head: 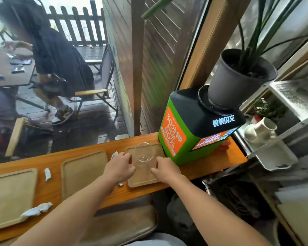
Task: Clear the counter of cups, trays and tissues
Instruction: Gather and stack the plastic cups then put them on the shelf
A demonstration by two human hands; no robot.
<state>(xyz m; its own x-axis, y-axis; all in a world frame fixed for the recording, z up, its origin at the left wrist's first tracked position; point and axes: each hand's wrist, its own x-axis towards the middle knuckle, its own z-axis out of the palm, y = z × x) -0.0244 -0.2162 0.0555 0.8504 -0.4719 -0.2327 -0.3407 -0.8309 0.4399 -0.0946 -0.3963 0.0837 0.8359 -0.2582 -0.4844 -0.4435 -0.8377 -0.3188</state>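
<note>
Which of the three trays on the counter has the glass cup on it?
The rightmost tray, beside the green box; the clear cup stands on it between both hands. The middle tray and left tray carry no cup.

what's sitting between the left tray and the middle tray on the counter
In the head view, a crumpled tissue lies on bare wood between the left tray and the middle tray.

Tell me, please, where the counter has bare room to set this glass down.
Bare wood lies right of the right tray, in front of the green box. Left of it is crowded: the middle tray, left tray and tissues fill the counter.
</note>
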